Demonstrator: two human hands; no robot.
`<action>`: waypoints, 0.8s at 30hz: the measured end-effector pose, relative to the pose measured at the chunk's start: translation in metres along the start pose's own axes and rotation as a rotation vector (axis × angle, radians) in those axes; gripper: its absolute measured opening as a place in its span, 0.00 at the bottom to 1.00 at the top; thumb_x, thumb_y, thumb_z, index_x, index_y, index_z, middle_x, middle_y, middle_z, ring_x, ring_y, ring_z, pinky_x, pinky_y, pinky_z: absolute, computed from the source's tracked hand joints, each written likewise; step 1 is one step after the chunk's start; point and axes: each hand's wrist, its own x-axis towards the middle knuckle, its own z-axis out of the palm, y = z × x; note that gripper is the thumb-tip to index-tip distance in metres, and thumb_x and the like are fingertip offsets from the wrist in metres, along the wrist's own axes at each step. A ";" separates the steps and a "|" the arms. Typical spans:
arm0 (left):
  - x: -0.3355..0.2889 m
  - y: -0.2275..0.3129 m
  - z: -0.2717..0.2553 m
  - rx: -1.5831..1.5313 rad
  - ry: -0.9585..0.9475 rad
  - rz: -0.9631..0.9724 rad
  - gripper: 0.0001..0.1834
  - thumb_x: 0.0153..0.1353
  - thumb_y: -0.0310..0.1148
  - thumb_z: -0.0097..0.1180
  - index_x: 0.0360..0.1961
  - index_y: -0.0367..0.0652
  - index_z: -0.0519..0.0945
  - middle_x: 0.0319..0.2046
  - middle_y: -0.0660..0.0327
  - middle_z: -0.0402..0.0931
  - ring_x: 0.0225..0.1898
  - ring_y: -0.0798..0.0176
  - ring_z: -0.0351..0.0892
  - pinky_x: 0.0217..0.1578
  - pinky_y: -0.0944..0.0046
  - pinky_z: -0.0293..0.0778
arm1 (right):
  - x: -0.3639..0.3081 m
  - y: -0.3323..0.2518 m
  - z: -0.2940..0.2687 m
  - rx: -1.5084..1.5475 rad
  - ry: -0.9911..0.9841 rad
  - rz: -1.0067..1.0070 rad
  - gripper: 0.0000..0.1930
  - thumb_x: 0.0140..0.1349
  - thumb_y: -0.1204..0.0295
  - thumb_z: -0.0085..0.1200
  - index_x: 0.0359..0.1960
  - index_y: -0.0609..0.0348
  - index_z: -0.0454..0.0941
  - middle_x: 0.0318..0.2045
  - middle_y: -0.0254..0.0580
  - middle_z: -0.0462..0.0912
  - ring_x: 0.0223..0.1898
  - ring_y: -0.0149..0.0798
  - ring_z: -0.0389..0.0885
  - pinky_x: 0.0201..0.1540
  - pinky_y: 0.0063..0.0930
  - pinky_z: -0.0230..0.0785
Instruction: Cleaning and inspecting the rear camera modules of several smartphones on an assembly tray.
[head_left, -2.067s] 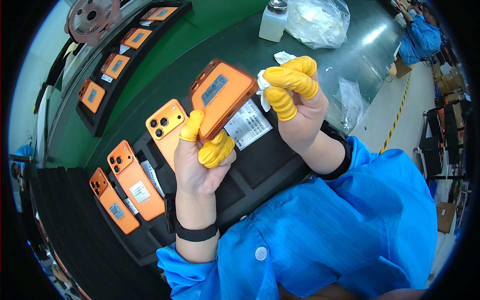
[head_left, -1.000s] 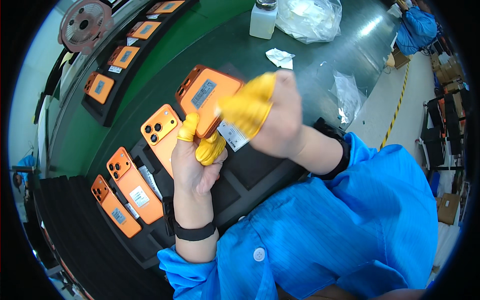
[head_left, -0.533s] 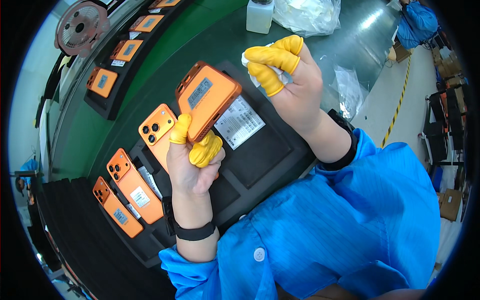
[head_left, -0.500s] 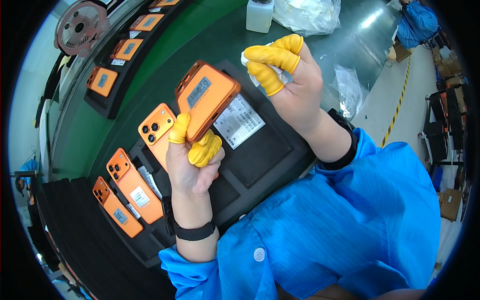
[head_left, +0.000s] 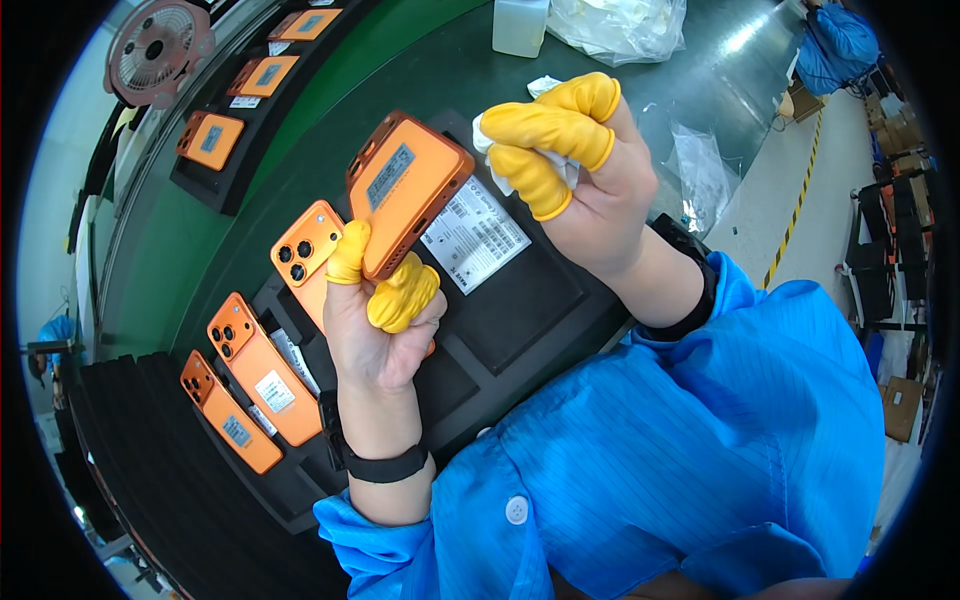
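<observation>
My left hand (head_left: 385,300), in yellow finger cots, grips the lower end of an orange phone case (head_left: 425,185) with a brown rim and a grey label, holding it tilted over a black foam tray (head_left: 520,320). My right hand (head_left: 585,170), also in yellow finger cots, pinches a crumpled white wipe (head_left: 558,165) to the right of the case, apart from it. Partly behind my left hand lies an orange phone (head_left: 310,255) with three lenses. Another orange phone (head_left: 265,375) and a smaller one (head_left: 232,415) sit in the tray. A white printed label sheet (head_left: 480,240) lies under the case.
On the far left, a conveyor carries a black tray (head_left: 222,190) with several orange phones. A fan (head_left: 158,50) stands beyond it. A plastic bottle (head_left: 520,28) and a clear bag of white material (head_left: 615,25) stand at the back. Another person in blue (head_left: 840,45) is at far right.
Both hands have moved slightly: the left with the phone case a little left and up, the right with the wipe a little to the right. The tray contents shift slightly left in view.
</observation>
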 end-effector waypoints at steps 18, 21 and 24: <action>0.002 -0.006 -0.007 0.060 0.133 -0.013 0.20 0.60 0.46 0.39 0.42 0.40 0.69 0.34 0.58 0.75 0.30 0.64 0.78 0.24 0.70 0.77 | -0.020 -0.027 0.013 -0.041 -0.377 -0.320 0.14 0.37 0.70 0.55 0.32 0.48 0.79 0.29 0.30 0.76 0.27 0.31 0.72 0.32 0.27 0.54; 0.005 -0.007 -0.002 0.148 0.203 -0.035 0.18 0.60 0.45 0.41 0.40 0.41 0.70 0.28 0.62 0.75 0.23 0.69 0.76 0.17 0.75 0.71 | -0.021 -0.021 0.004 0.005 -0.386 -0.294 0.14 0.37 0.71 0.56 0.31 0.49 0.79 0.27 0.28 0.75 0.25 0.31 0.70 0.33 0.27 0.55; 0.005 -0.003 -0.002 0.060 0.159 -0.033 0.16 0.59 0.44 0.44 0.36 0.42 0.71 0.19 0.67 0.71 0.15 0.74 0.68 0.13 0.78 0.61 | -0.021 -0.015 -0.011 0.076 -0.314 -0.205 0.13 0.37 0.74 0.59 0.31 0.53 0.79 0.25 0.31 0.74 0.25 0.33 0.69 0.32 0.26 0.57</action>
